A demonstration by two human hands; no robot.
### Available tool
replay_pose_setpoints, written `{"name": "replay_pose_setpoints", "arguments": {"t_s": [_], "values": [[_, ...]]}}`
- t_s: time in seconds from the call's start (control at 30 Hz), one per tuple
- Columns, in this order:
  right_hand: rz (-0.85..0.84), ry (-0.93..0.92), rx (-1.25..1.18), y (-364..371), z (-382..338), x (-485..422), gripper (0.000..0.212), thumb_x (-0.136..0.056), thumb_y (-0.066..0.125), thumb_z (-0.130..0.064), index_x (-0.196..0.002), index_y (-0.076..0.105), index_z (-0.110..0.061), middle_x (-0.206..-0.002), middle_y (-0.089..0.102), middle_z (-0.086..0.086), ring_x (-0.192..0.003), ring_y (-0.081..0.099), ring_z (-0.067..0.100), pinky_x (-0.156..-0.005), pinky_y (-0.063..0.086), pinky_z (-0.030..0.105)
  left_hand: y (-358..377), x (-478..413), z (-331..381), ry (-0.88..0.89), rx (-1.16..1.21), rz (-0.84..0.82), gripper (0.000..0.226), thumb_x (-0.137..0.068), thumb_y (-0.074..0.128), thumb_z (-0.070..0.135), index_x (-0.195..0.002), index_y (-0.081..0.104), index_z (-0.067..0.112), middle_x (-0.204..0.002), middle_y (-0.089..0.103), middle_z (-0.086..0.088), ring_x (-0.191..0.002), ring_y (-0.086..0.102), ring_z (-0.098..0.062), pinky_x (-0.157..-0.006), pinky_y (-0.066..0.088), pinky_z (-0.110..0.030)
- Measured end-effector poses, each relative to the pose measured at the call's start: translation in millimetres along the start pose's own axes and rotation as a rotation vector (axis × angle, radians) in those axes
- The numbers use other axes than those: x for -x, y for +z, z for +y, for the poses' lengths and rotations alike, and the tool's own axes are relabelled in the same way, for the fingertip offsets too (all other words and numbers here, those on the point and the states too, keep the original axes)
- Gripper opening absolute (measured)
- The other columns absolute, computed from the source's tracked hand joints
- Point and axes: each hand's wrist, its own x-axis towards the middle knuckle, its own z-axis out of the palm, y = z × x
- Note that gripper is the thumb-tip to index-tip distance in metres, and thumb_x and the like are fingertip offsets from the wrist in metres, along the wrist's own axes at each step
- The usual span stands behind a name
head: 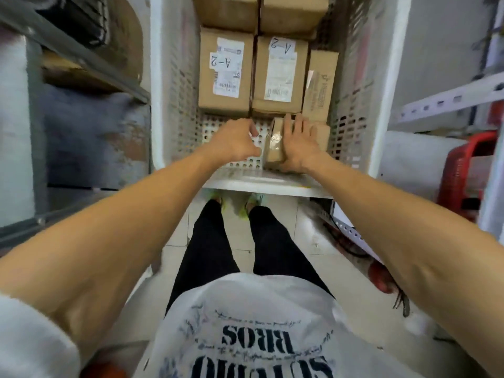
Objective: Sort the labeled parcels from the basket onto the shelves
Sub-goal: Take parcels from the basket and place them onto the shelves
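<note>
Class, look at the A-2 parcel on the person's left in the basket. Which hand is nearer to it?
Left. The left hand is just short of the A-2 parcel; the right hand rests on a small taped parcel further right.

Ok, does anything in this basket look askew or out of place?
Mostly tidy. One slim carton stands on its side, wedged between the right A-2 parcel and the basket wall. The small parcel by the right hand also stands on edge, its tape wrinkled.
</note>
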Motion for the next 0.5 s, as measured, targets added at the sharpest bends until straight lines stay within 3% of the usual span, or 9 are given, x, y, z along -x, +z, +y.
{"name": "replay_pose_setpoints", "arguments": {"t_s": [0.07, 0.23, 0.4, 0.5], "values": [[0.040, 0.023, 0.087, 7.2, -1.5, -9.8, 0.121, -0.076, 0.077, -0.040, -0.149, -0.011, 0.003, -0.154, 0.005, 0.032, -0.142, 0.008, 0.048, -0.111, 0.013, 0.066, -1.0, -5.3, -9.7, -0.029, 0.019, -0.011, 0.040, -0.078, 0.072, 0.027, -0.115, 0.058, 0.019, -0.104, 0.064, -0.002, -0.089, 0.062, -0.019, -0.082, 0.053, -0.037], [0.109, 0.023, 0.109, -11.6, 2.4, -5.2, 0.127, -0.060, 0.084, -0.053, -0.147, 0.009, 0.000, -0.143, 0.027, 0.025, -0.130, 0.029, 0.042, -0.106, 0.025, 0.066, -16.1, -8.1, -14.1, -0.041, 0.081, 0.008, 0.036, -0.081, 0.070, 0.026, -0.114, 0.057, 0.018, -0.104, 0.064, -0.003, -0.086, 0.064, -0.019, -0.082, 0.054, -0.037], [0.138, 0.082, -0.232, -82.6, 14.0, 9.7, 0.128, -0.048, 0.090, -0.047, -0.147, 0.017, -0.011, -0.142, 0.031, 0.018, -0.133, 0.028, 0.037, -0.109, 0.031, 0.055, -56.4, 5.9, 2.5, 0.010, 0.090, 0.023, 0.032, -0.083, 0.069, 0.019, -0.113, 0.058, 0.015, -0.105, 0.062, -0.003, -0.092, 0.062, -0.021, -0.086, 0.053, -0.038], [0.095, 0.050, -0.600, -142.2, 28.4, 25.0, 0.117, -0.041, 0.092, -0.045, -0.139, 0.034, -0.018, -0.130, 0.046, 0.006, -0.122, 0.043, 0.027, -0.100, 0.043, 0.043, -96.3, 16.0, 19.6, 0.078, 0.040, 0.086, 0.032, -0.081, 0.070, 0.021, -0.109, 0.057, 0.015, -0.108, 0.065, -0.008, -0.092, 0.063, -0.023, -0.082, 0.052, -0.035]]}}
